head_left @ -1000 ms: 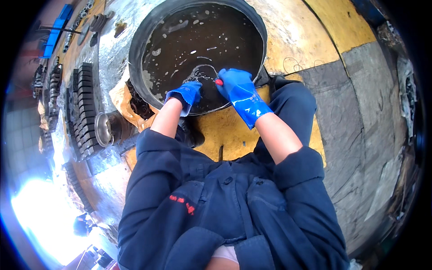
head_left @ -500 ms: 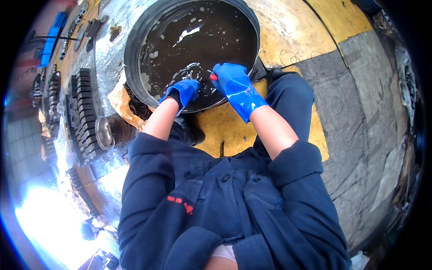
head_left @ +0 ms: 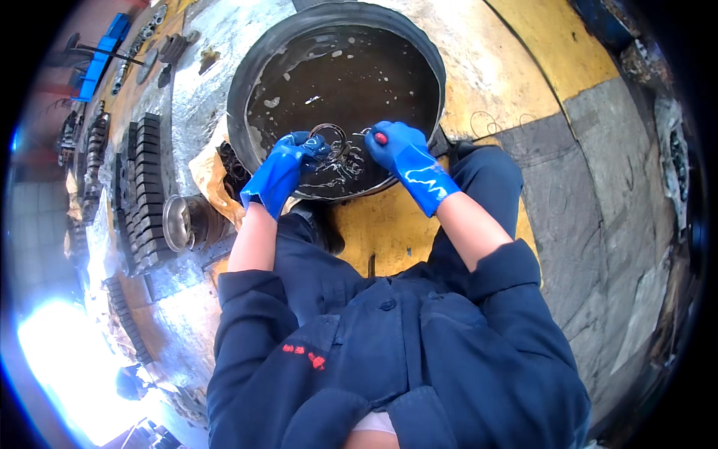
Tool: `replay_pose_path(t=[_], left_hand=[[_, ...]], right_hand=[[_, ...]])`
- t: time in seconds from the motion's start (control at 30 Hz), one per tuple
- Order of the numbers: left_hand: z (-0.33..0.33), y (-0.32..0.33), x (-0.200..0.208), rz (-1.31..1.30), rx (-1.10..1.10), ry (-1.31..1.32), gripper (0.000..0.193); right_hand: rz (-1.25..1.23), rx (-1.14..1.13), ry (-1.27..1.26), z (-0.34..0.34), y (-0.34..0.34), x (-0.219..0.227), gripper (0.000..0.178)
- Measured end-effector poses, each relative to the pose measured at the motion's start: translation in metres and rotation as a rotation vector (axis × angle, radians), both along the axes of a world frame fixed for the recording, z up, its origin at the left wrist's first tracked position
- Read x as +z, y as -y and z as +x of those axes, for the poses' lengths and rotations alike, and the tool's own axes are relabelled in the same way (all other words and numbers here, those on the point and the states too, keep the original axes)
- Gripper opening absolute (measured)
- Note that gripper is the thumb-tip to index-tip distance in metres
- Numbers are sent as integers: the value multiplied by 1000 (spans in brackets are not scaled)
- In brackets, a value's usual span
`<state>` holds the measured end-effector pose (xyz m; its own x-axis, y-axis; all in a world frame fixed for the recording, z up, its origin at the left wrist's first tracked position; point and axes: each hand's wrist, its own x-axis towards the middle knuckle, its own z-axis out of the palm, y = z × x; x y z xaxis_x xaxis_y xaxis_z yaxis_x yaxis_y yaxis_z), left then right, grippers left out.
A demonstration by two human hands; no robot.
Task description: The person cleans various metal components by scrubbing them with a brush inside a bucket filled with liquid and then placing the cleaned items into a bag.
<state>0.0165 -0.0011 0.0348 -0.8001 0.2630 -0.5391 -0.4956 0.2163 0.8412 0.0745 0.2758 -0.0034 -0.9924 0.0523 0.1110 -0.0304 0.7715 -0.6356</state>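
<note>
A wide black tub (head_left: 243, 105) of dark, bubble-flecked liquid (head_left: 351, 78) stands in front of me. Over its near part my left hand (head_left: 284, 165), in a blue rubber glove, grips a thin dark metal ring (head_left: 343, 139) by its left side. My right hand (head_left: 404, 153), gloved alike, is closed round the red handle (head_left: 381, 138) of a tool. A short metal piece of that tool shows just left of the fist, apart from the ring; its kind cannot be made out. Below the ring the liquid is rippled and glinting.
Left of the tub lies a torn brown paper wrapping (head_left: 203, 168) with dark parts in it. Beside it are a round metal can (head_left: 178, 223) and rows of black ribbed blocks (head_left: 148, 187). Grey sheets (head_left: 553, 187) cover the floor at right.
My left hand has lifted out of the low spot at the liquid, and the ring now shows above it. My right hand has shifted slightly right and down in the picture.
</note>
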Motion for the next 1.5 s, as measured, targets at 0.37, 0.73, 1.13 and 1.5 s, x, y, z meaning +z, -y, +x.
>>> replay_pose_path(t=[0.37,0.73,1.13,1.5], left_hand=[[-13,-11,-12,130,46,-7,31],[-21,-13,-23,-199,102,-236,31],[-19,-20,-9,78,136,-94,39],[-17,-15,-12,-213,234,-236,41]], right_hand=[[127,657,-190,-41,32,74,20],[-202,134,282,-93,43,42,36],[-292,474,-205,-93,34,15,29],[-371,78,733,-99,24,2,51]])
